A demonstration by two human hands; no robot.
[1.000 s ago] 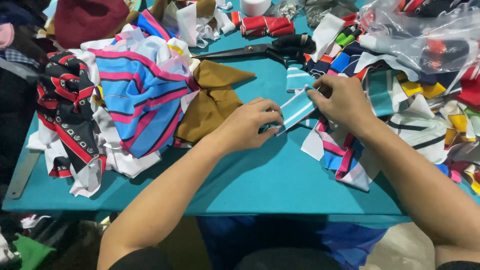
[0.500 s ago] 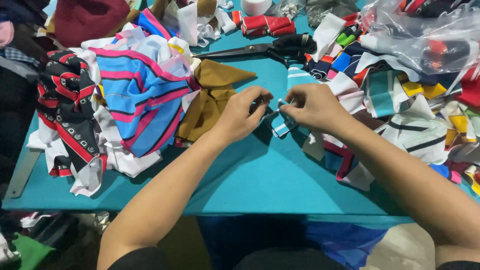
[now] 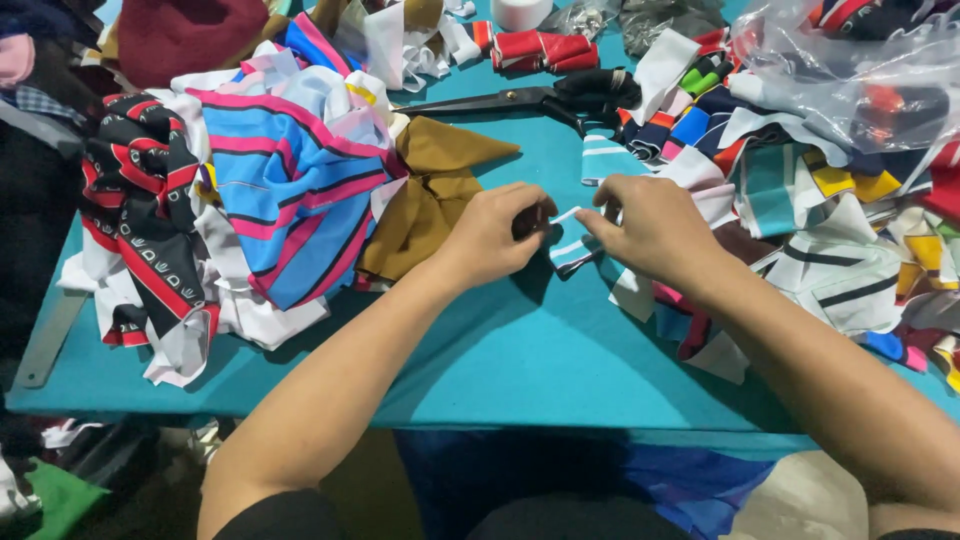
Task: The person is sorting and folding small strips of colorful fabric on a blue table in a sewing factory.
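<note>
Both hands meet over the middle of the teal table [image 3: 520, 370]. Left hand [image 3: 490, 235] is curled shut, fingertips pinching one end of a small teal-and-white striped strip [image 3: 570, 250]. Right hand [image 3: 650, 225] pinches the other end between thumb and forefinger, the remaining fingers loosely bent. The strip hangs between them, its lower fold resting on the table.

Step in hand, by my reading: folding or rolling the strip tight. The next move would call for steady tension from both pinches so the fold stays aligned.

Hard to make out: the left palm hides what is tucked inside it; the strip's full length is covered. Black scissors [image 3: 520, 98] lie far, by the scrap pile [image 3: 830, 220] at right. Striped garment heap [image 3: 270, 190] sits left.
</note>
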